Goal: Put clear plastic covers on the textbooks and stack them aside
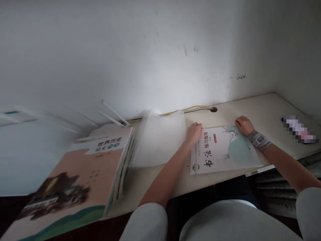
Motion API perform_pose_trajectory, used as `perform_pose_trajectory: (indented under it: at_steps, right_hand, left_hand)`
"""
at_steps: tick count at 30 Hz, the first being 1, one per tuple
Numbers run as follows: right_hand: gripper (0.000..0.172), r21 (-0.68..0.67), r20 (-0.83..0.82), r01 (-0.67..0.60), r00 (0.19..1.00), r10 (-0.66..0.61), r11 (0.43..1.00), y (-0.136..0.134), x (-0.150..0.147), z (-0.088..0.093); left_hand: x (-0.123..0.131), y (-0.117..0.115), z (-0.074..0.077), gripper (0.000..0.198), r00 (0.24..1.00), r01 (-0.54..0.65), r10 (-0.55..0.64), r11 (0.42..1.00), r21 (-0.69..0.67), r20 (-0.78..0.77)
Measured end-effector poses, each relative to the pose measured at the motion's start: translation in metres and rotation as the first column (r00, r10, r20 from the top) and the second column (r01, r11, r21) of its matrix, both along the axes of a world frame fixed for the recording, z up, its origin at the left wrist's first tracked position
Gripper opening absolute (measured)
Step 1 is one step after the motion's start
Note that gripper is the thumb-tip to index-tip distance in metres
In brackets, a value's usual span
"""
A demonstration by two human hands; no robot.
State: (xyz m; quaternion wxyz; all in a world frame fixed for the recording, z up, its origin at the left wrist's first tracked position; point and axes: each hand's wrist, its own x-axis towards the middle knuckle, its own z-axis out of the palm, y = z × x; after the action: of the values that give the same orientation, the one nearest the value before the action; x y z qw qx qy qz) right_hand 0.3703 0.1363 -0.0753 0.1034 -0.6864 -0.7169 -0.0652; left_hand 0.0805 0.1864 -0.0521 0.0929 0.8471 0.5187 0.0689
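Observation:
A white and pale green workbook (220, 154) lies flat on the cream desk (260, 110). My left hand (193, 132) curls over the workbook's far left corner, fingers closed on its edge, beside a translucent plastic sleeve (160, 139) that is blurred by motion. My right hand (243, 125) grips the book's far right corner with bent fingers. A grey band (259, 139) wraps that wrist.
A stack of large textbooks (82, 180) with a pink cover lies at the left, overhanging the desk's front edge. White rods (114, 113) lean behind it. A yellow cable (190, 109) runs along the wall into a desk hole (213, 109). A blurred object (299, 130) sits far right.

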Motion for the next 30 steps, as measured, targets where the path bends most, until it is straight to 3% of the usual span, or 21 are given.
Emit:
perform_pose_trajectory:
  at_steps: [5,9,12,14,17,22,27,30]
  right_hand:
    - [0.036,0.02,0.046,0.084,0.995,-0.085,0.996,-0.006,0.016,0.004]
    - [0.035,0.031,0.095,0.041,0.995,-0.044,0.999,-0.015,-0.001,0.018]
    - [0.042,-0.016,0.1,-0.211,0.972,0.211,0.977,-0.051,-0.029,0.023]
    - [0.064,-0.093,0.063,-0.47,0.877,0.476,0.878,-0.087,-0.048,0.02]
    - [0.085,-0.155,0.033,-0.601,0.79,0.612,0.784,-0.13,-0.063,0.011]
    - [0.071,-0.137,0.069,-0.603,0.786,0.615,0.786,-0.139,-0.032,0.007]
    - [0.04,-0.05,0.184,-0.589,0.789,0.587,0.807,-0.133,0.007,0.003]
    - [0.04,-0.043,0.29,-0.434,0.856,0.427,0.9,-0.127,0.012,0.001]
  left_hand:
    - [-0.007,-0.006,0.004,0.025,0.998,-0.039,0.039,0.999,0.013,-0.044]
    - [-0.007,0.003,0.009,0.023,0.998,-0.01,0.005,0.998,-0.06,-0.07]
    - [-0.009,0.008,0.008,0.021,0.998,0.004,-0.01,0.996,-0.093,-0.067]
    - [-0.011,0.008,0.006,0.021,0.999,0.006,-0.012,0.995,-0.104,-0.052]
    - [-0.011,0.007,0.002,0.02,1.0,-0.009,0.007,0.993,-0.115,-0.018]
    - [0.007,0.013,0.0,0.018,0.998,-0.006,0.015,0.987,-0.16,0.053]
    - [0.054,0.033,-0.001,0.019,0.981,0.018,0.016,0.985,-0.173,0.191]
    - [0.095,0.048,-0.002,0.019,0.952,0.03,0.021,0.987,-0.159,0.306]
